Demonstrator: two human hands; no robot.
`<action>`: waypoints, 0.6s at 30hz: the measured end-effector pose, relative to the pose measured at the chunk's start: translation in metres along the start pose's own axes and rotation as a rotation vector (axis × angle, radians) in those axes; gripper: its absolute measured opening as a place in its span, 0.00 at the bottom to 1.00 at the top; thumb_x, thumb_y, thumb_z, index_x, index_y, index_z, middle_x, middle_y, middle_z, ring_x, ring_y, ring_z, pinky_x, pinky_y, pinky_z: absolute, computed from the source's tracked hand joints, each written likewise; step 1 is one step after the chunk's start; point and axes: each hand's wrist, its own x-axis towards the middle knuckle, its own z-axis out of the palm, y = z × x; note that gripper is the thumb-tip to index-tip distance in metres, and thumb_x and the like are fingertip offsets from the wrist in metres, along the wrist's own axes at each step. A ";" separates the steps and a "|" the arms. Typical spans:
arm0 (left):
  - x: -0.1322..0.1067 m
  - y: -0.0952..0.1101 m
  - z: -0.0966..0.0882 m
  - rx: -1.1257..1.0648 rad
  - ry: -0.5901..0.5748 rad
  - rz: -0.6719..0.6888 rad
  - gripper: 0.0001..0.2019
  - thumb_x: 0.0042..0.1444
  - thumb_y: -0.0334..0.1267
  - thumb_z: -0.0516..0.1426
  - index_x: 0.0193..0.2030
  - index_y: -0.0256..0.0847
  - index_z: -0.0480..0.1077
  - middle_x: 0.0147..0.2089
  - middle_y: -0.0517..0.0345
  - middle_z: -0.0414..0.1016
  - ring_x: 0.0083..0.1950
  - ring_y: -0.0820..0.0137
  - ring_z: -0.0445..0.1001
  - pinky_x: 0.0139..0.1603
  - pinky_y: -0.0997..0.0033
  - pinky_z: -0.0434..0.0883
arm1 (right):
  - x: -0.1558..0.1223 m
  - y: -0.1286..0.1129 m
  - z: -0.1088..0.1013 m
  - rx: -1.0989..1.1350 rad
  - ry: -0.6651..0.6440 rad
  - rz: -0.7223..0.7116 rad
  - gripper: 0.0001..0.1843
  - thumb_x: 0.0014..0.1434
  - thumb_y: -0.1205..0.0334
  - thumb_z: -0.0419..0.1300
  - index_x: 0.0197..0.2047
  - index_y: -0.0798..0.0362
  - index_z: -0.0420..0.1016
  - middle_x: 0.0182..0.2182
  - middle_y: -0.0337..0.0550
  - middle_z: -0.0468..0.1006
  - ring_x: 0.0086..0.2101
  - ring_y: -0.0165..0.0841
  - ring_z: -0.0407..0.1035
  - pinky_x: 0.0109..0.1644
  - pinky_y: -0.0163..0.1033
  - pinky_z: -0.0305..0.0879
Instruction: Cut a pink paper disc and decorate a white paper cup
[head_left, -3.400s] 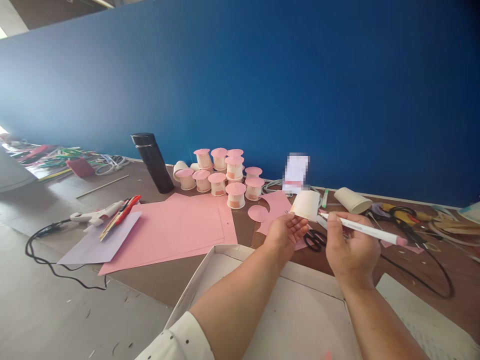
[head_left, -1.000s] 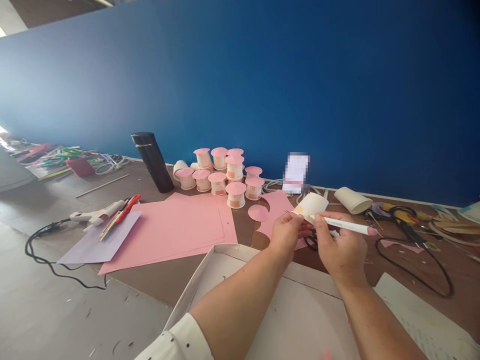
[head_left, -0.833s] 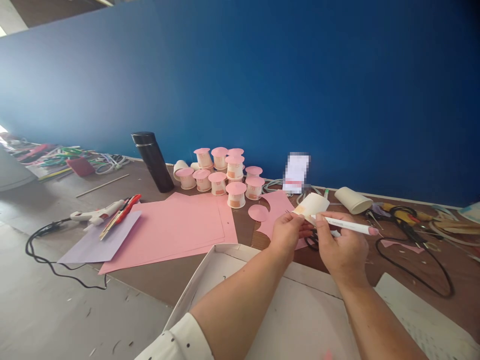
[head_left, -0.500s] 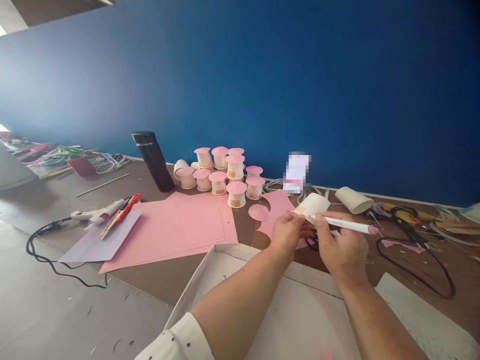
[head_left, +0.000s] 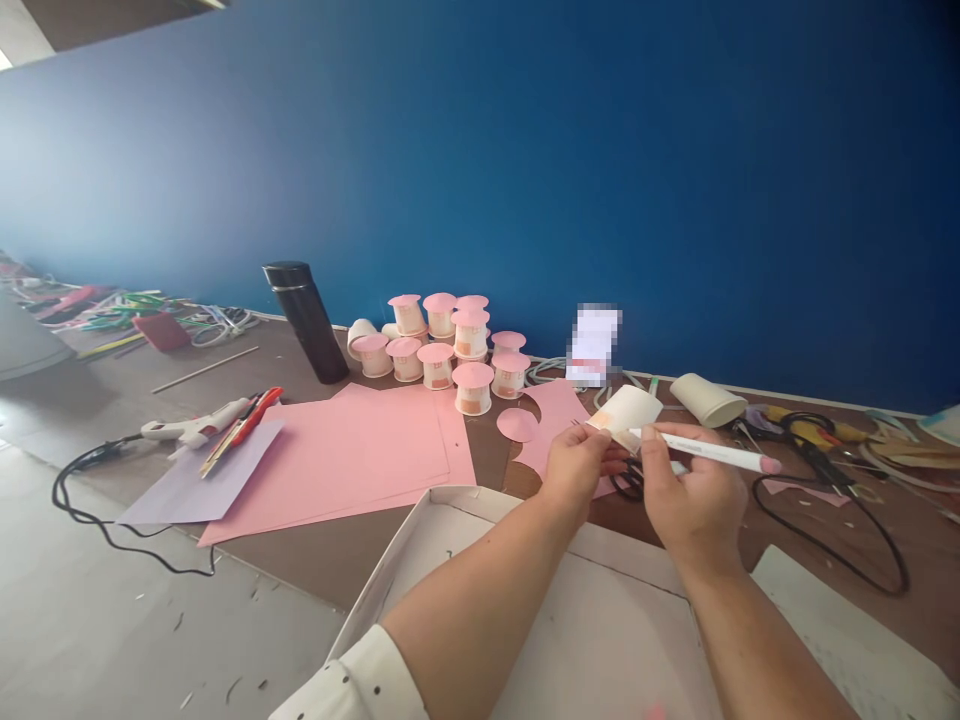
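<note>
My left hand (head_left: 574,462) is closed on a small white paper cup (head_left: 628,409), held on its side above the table. My right hand (head_left: 694,495) grips a white marker (head_left: 716,453) with a pink end cap; its tip is at the cup's side, beside an orange patch. Black scissors (head_left: 628,482) lie on the table just under both hands. A loose pink paper disc (head_left: 517,425) lies to the left of my left hand.
Several white cups with pink disc tops (head_left: 450,348) stand by the blue wall, beside a black flask (head_left: 306,322). Pink paper sheets (head_left: 352,455), a glue gun (head_left: 195,427), another paper cup (head_left: 706,399) and cables (head_left: 840,500) lie around. A white cardboard box (head_left: 420,540) sits nearest me.
Since 3.4 s ago my right hand brought the marker tip in to the cup, whose side now faces up. In the last half second the hand and marker shifted slightly right.
</note>
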 end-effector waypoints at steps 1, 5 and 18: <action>0.000 0.000 0.000 0.002 0.001 -0.006 0.07 0.54 0.31 0.57 0.26 0.35 0.64 0.27 0.53 0.72 0.28 0.73 0.73 0.35 0.71 0.70 | 0.000 0.000 0.000 0.000 0.017 0.017 0.15 0.58 0.51 0.57 0.37 0.53 0.75 0.32 0.46 0.78 0.34 0.39 0.73 0.40 0.40 0.65; 0.000 0.001 0.001 0.015 0.001 -0.014 0.07 0.55 0.30 0.55 0.27 0.35 0.64 0.28 0.52 0.73 0.29 0.73 0.73 0.35 0.73 0.70 | 0.000 -0.001 -0.001 0.000 0.017 0.025 0.15 0.58 0.50 0.57 0.37 0.54 0.75 0.32 0.47 0.78 0.33 0.38 0.72 0.39 0.40 0.65; 0.000 0.000 -0.001 0.021 -0.022 0.013 0.08 0.54 0.32 0.57 0.26 0.36 0.63 0.26 0.55 0.72 0.28 0.74 0.72 0.38 0.70 0.71 | -0.001 -0.002 0.002 0.001 -0.042 -0.041 0.15 0.58 0.50 0.56 0.35 0.53 0.74 0.30 0.47 0.78 0.34 0.40 0.72 0.39 0.41 0.65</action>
